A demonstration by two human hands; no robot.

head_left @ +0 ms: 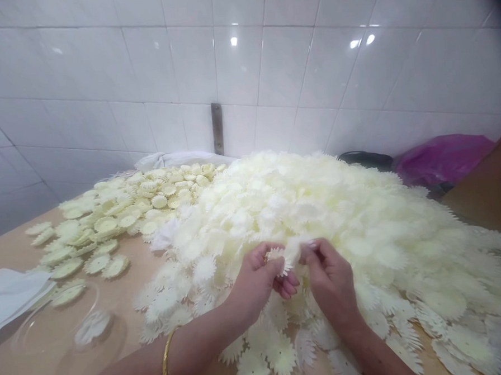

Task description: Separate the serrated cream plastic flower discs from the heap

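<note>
My left hand (263, 273), below a gold bangle (167, 354) on the forearm, is closed around a small cream disc (278, 261) with a toothed edge. Close beside it, my right hand (330, 278) pinches a pale, thin piece (294, 249), blurred and too indistinct to name surely. Both hands are raised over the front of a large heap of loose, cream toothed discs (276, 203). Several flat discs (265, 357) lie under the wrists, some with a small dark hole at the centre.
Thicker stacked discs (121, 214) form a second pile at the left. A clear round dish (58, 326), a crumpled white piece (93, 325) and a white sheet (15, 298) lie at front left. Behind the heap are a purple bag (442, 158) and the tiled wall (143, 59).
</note>
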